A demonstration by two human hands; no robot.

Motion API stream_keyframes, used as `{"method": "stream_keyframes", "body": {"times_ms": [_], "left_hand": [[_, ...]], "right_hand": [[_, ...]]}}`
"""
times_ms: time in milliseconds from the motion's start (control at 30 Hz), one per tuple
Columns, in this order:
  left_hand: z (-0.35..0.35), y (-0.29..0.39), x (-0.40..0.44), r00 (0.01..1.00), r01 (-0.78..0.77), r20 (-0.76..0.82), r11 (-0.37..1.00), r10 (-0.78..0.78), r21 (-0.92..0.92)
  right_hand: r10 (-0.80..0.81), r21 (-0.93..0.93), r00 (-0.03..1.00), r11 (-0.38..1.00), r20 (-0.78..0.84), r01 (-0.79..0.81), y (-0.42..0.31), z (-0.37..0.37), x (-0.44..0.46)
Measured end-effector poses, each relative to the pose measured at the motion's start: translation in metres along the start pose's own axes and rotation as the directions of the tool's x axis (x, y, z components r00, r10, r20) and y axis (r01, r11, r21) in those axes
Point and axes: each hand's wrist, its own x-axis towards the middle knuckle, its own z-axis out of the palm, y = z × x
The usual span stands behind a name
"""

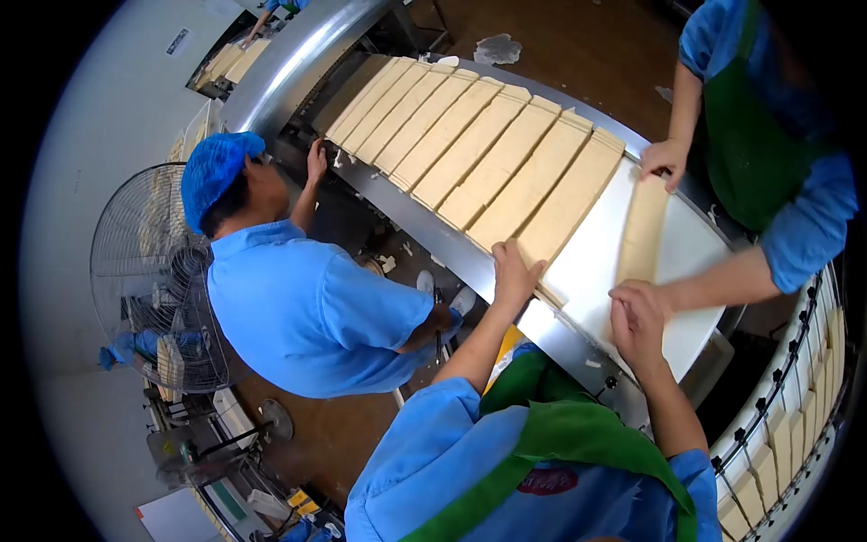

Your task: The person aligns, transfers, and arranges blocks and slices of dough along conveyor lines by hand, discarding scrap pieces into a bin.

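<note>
A row of several pale yellow, dough-like slabs (492, 149) lies side by side on a long metal conveyor. My left hand (515, 275) rests at the near end of the last slab (571, 200), thumb and fingers apart. A separate pale dough strip (642, 226) lies lengthwise on the white board (585, 262). My right hand (639, 327) is closed at its near end, fingers curled and partly hidden. A co-worker's hand (666, 163) grips the far end; that person's other arm, slightly blurred, reaches beside my right hand.
A person in a blue cap (221, 176) stands left of the conveyor, one hand by its edge. A large fan (153, 271) stands behind. At lower right, a curved conveyor (759, 429) carries more pale pieces. Scraps lie along the metal edge and floor.
</note>
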Motion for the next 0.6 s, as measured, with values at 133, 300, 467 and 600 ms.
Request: {"method": "stream_keyframes", "body": {"times_ms": [133,300,467,600], "left_hand": [[0.0,0.011,0.002,0.997,-0.02,0.069,0.997,0.015,0.071],[0.021,0.008,0.006,0.999,-0.019,0.055,0.925,-0.002,0.379],[0.02,0.01,0.011,0.997,-0.056,0.065,0.895,0.03,0.442],[0.016,0.014,0.01,0.995,-0.086,0.077,0.891,0.057,0.445]], "right_hand": [[0.037,-0.077,0.994,0.997,0.107,-0.029,0.048,0.033,0.038],[0.23,-0.536,0.97,0.829,0.073,-0.156,0.143,0.084,0.081],[0.527,-0.709,0.848,0.577,-0.055,-0.405,0.181,0.104,0.156],[0.626,-0.653,0.776,0.555,-0.08,-0.515,0.191,0.106,0.201]]}}
